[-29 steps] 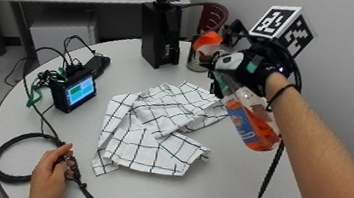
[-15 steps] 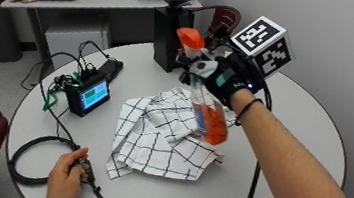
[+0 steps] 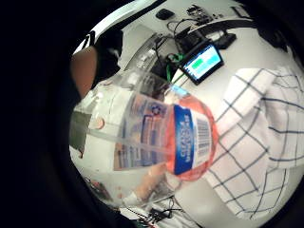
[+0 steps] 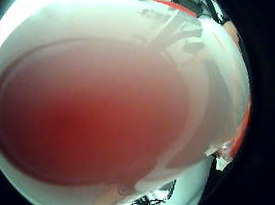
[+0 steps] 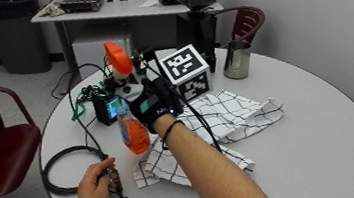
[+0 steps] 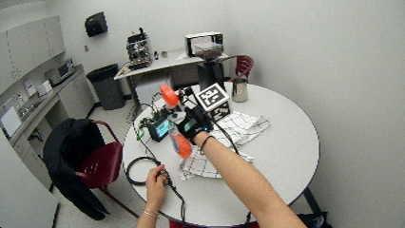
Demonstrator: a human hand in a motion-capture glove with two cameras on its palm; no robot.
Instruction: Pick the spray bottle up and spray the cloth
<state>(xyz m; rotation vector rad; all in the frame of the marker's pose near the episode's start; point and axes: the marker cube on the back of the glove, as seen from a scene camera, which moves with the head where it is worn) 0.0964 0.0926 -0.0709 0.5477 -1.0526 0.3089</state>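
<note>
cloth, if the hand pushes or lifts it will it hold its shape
Probably not: the cloth already lies rumpled and folded on the table, so it looks floppy. A push would likely bunch it; lifted by one edge, it should drape. It seems light.

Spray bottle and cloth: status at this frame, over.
Right hand grips spray bottle, lifted off table. Checked cloth crumpled beside it, on table. Nothing blocking visible.

A clear spray bottle (image 3: 156, 142) holding reddish liquid is filling the middle of the view, its blue label with a barcode facing out. Behind it a white cloth (image 3: 259, 137) with a dark grid pattern is lying rumpled on the white table (image 3: 199, 199). A small device with a glowing green screen (image 3: 204, 64) is sitting beside the cloth, cables trailing from it.
</note>
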